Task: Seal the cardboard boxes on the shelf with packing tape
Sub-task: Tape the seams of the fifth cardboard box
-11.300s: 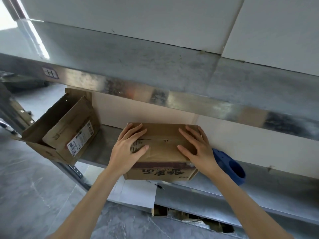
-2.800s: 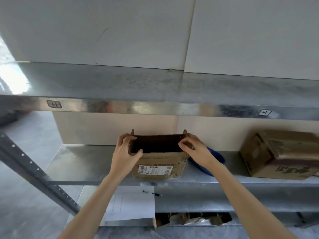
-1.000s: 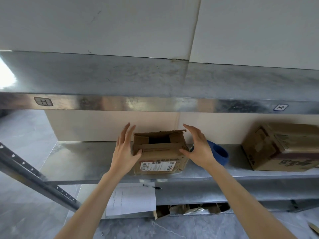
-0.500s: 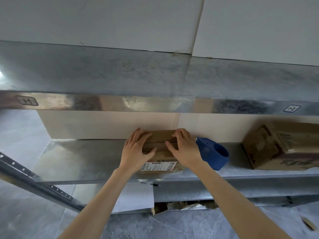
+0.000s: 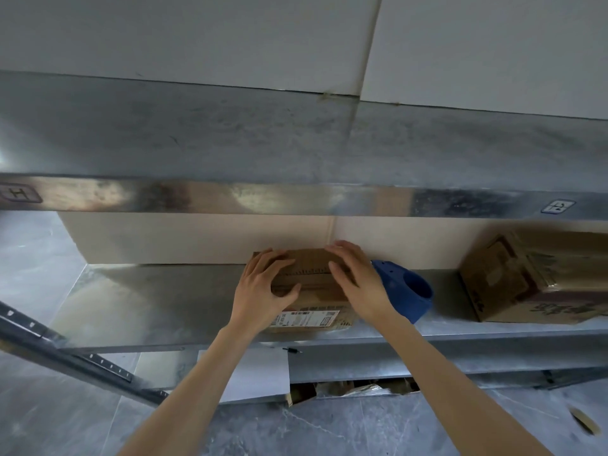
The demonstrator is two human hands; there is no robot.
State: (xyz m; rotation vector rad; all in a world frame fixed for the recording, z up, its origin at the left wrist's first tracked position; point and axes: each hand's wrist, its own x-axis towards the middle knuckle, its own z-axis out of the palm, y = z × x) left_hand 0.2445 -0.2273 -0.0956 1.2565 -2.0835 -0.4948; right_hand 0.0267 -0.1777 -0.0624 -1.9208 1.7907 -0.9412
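Head view: small cardboard box (image 5: 307,319) sits on the metal shelf (image 5: 148,301), label facing front, top flaps folded down. Left hand (image 5: 263,291) lies flat on the left of the top, fingers straight and slightly spread. Right hand (image 5: 358,284) lies flat on the right of the top, fingers straight, pressing, gripping nothing. Blue tape dispenser (image 5: 406,291) is just beside the box, right side, partly behind the right hand. Second cardboard box (image 5: 533,281) is well apart at right on the same shelf. Paper sheet (image 5: 260,373) and pen (image 5: 292,350) lie on the level below.
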